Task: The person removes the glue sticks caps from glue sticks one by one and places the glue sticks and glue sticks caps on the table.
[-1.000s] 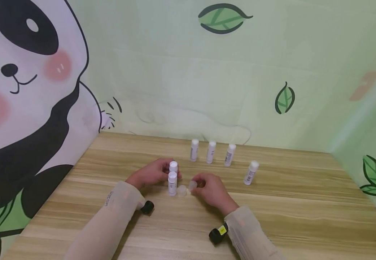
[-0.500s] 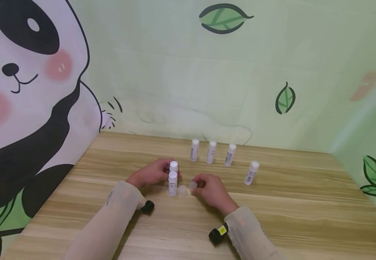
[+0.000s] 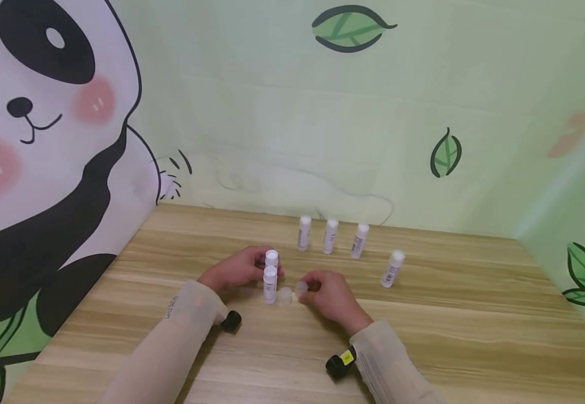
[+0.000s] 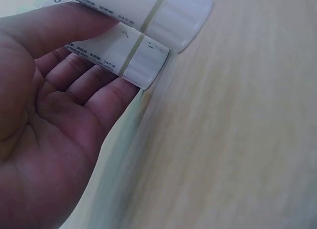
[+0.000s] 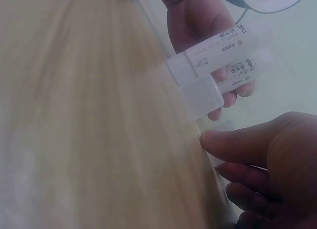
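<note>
Two white glue sticks stand upright one behind the other, the front glue stick [image 3: 269,286] nearer the person. Around the rear glue stick [image 4: 104,50] curl the thumb and fingers of my left hand [image 3: 242,266]. A translucent cap [image 3: 284,295] rests on the table, just right of the front stick. A second translucent cap [image 3: 301,288] is pinched between thumb and fingers of my right hand [image 3: 332,297], low at the table. In the right wrist view, the right thumb and fingers [image 5: 237,144] partly cover that cap, and the first cap [image 5: 202,96] stands beside the glue sticks.
Farther back on the wooden table [image 3: 454,336] stand three more upright glue sticks: a left one [image 3: 304,234], a middle one [image 3: 330,238] and a right one [image 3: 360,242]. Another glue stick [image 3: 392,270] stands apart to the right. Behind is a printed backdrop [image 3: 252,112].
</note>
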Demonstrator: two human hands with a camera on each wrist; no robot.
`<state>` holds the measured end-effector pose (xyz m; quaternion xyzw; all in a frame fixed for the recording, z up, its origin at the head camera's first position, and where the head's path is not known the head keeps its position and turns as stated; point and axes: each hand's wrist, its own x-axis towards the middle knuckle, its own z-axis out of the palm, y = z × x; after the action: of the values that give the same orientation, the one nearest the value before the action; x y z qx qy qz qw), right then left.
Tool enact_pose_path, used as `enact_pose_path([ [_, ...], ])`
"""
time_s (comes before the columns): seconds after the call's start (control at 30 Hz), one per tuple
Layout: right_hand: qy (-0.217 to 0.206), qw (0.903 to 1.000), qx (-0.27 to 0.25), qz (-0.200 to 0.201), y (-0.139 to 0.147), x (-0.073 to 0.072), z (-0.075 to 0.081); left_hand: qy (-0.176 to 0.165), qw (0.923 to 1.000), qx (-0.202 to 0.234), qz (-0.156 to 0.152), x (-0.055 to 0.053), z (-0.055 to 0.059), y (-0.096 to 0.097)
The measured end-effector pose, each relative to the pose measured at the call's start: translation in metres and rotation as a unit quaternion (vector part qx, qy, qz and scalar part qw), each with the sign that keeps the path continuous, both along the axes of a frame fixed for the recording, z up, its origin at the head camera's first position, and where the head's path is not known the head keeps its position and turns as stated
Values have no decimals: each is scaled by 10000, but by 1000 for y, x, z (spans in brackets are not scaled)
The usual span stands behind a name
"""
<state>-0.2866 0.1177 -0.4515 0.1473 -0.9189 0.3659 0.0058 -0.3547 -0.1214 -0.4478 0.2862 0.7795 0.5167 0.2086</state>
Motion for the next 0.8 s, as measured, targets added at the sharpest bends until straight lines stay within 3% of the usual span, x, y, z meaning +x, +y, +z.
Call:
enact_pose_path([
  [0.8,-75,10000,37,10,1,0,1,-54,9999,0,90,-1,-1,0],
])
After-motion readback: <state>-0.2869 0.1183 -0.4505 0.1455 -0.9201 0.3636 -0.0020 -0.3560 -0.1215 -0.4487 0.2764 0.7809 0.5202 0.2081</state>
